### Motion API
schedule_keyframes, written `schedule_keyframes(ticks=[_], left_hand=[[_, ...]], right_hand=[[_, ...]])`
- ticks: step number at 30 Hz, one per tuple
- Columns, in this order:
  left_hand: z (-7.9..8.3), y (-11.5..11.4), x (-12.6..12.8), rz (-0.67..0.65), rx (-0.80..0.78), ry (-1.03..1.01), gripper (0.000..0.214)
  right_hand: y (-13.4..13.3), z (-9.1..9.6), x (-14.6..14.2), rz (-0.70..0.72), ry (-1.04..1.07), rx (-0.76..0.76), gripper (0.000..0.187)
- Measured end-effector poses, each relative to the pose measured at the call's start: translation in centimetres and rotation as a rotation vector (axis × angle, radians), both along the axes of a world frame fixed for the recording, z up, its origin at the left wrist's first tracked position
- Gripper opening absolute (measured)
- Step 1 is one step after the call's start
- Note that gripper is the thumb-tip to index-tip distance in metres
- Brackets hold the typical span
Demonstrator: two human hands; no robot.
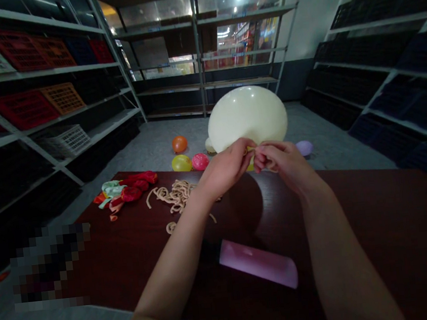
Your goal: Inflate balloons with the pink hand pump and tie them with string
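One inflated cream balloon (pixel 247 114), neck pinched tight by left hand (pixel 229 163) and right hand (pixel 283 160); pink cylinder (pixel 258 262) below grip.

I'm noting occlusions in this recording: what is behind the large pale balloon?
Behind the large pale balloon are grey floor and metal shelving. Something small and pale shows past its lower left edge, partly covered. Anything directly behind it is hidden.

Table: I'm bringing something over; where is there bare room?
Widest: right side of the table, beyond right forearm. Smaller: left front, between deflated balloons and left forearm. Crowded: back left, balloons and tan cords; centre front, pink cylinder between forearms.
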State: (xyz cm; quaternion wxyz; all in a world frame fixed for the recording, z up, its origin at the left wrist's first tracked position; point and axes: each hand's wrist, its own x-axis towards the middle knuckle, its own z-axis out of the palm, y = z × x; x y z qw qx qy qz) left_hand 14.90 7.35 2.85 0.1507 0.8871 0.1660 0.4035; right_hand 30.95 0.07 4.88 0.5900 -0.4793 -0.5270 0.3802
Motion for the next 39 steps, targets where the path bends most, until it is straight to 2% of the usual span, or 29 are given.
schedule_keyframes(ticks=[4, 7, 11, 14, 18, 20, 23, 28, 34, 37, 39], left_hand=[[0.1, 0.3, -0.3, 0.021, 0.026, 0.049, 0.011], [0.3, 0.5, -0.6, 0.001, 0.005, 0.066, 0.012], [0.0, 0.9, -0.6, -0.052, -0.102, -0.053, 0.013], [-0.7, 1.2, 0.2, -0.070, -0.295, -0.262, 0.016], [-1.2, 1.2, 1.4, -0.177, -0.636, -0.506, 0.022], [-0.9, 1.0, 1.9, -0.206, -0.791, -0.587, 0.022], [-0.2, 0.7, 2.1, -0.170, -1.001, -0.689, 0.026], [0.5, 0.2, 1.9, -0.126, -1.216, -0.795, 0.030], [0.1, -0.3, 2.2, -0.225, -1.359, -0.844, 0.030], [-0.4, -0.2, 2.1, -0.290, -1.293, -0.770, 0.025], [-0.4, 0.0, 1.6, -0.348, -1.179, -0.658, 0.025]], right_hand=[[0.2, -0.5, 0.5, 0.048, -0.040, 0.005, 0.045], [0.4, -0.9, 0.8, 0.067, -0.080, 0.029, 0.049], [0.9, -1.4, 0.8, 0.050, -0.033, 0.026, 0.054], [1.4, -1.9, 0.6, 0.019, -0.004, 0.004, 0.053], [1.8, -2.3, 0.8, -0.009, -0.024, 0.001, 0.049], [1.8, -2.3, 1.0, 0.009, -0.091, 0.020, 0.044], [1.6, -2.2, 0.9, 0.036, -0.147, 0.058, 0.037], [1.3, -2.2, 0.6, 0.030, -0.228, 0.007, 0.030], [0.6, -1.5, 1.0, 0.024, -0.362, -0.035, 0.013], [0.3, -0.8, 1.1, 0.038, -0.394, -0.003, 0.009], [0.1, -0.5, 1.1, 0.057, -0.334, -0.004, 0.015]])
